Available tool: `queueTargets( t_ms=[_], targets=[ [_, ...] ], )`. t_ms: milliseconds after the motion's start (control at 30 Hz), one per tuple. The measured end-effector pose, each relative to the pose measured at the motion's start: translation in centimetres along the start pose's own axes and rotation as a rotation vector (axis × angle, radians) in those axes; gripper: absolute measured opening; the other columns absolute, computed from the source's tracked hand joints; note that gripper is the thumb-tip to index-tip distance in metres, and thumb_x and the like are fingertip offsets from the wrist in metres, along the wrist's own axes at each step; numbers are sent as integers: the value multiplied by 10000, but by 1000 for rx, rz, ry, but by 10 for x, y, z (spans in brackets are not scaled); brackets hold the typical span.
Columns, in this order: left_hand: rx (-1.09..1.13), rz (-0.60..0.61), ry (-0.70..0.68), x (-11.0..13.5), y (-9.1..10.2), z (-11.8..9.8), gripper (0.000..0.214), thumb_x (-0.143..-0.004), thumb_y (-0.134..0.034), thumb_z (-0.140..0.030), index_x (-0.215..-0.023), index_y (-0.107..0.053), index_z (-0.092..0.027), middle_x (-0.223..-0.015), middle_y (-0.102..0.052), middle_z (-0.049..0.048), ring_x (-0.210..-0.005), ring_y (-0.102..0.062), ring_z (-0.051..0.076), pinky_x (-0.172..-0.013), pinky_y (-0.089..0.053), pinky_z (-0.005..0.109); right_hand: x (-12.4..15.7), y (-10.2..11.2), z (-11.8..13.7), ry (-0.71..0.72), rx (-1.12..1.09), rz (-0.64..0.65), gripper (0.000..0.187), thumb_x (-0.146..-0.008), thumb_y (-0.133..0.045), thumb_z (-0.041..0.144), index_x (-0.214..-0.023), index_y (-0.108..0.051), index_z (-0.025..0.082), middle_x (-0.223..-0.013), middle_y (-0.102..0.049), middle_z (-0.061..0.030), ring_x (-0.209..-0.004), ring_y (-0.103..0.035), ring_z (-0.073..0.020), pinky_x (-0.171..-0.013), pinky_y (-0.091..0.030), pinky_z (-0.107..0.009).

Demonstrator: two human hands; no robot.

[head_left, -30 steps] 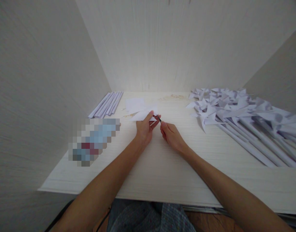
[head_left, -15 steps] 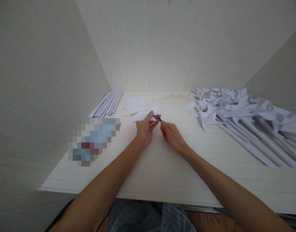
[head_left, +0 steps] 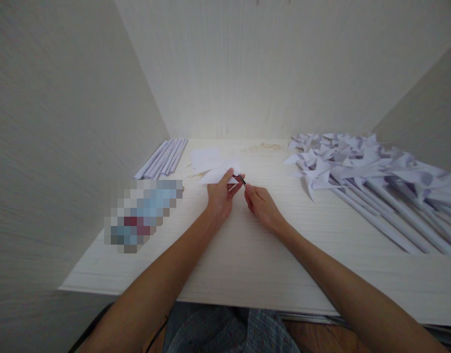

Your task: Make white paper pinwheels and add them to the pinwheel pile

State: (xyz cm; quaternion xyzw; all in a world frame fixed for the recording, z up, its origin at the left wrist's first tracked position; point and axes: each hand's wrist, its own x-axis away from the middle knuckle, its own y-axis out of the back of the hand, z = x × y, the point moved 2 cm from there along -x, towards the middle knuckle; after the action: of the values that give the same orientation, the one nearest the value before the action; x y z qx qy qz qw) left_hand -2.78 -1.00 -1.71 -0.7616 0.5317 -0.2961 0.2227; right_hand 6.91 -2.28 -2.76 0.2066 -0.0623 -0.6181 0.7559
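My left hand (head_left: 220, 196) pinches the near edge of a white folded paper piece (head_left: 215, 174) lying on the pale table (head_left: 247, 245). My right hand (head_left: 260, 203) is closed on a thin dark pointed tool (head_left: 242, 179), whose tip meets the paper right beside my left thumb. Both hands sit close together at the middle of the table. More white paper sheets (head_left: 205, 158) lie just behind the held piece.
A heap of finished white paper pinwheels on rolled sticks (head_left: 365, 176) covers the right side. Several rolled paper sticks (head_left: 162, 158) lie at the back left. A blurred-out object (head_left: 140, 213) rests at the left. Pale walls enclose the table on three sides.
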Motion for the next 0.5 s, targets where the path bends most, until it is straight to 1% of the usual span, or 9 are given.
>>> queueTargets(
  t_ms=[500],
  targets=[
    [-45,-1,-5,1,-1,-1,50,-652,-591,-130,-676,-548,-123,-582,-596,-9,-558,-607,108,-593,-478,228,-1,0,0,8,10,-14,434,-810,-237,497,-500,-306,201,-409,-321,39,-418,-283,-86,-423,-194,-238]
  ],
)
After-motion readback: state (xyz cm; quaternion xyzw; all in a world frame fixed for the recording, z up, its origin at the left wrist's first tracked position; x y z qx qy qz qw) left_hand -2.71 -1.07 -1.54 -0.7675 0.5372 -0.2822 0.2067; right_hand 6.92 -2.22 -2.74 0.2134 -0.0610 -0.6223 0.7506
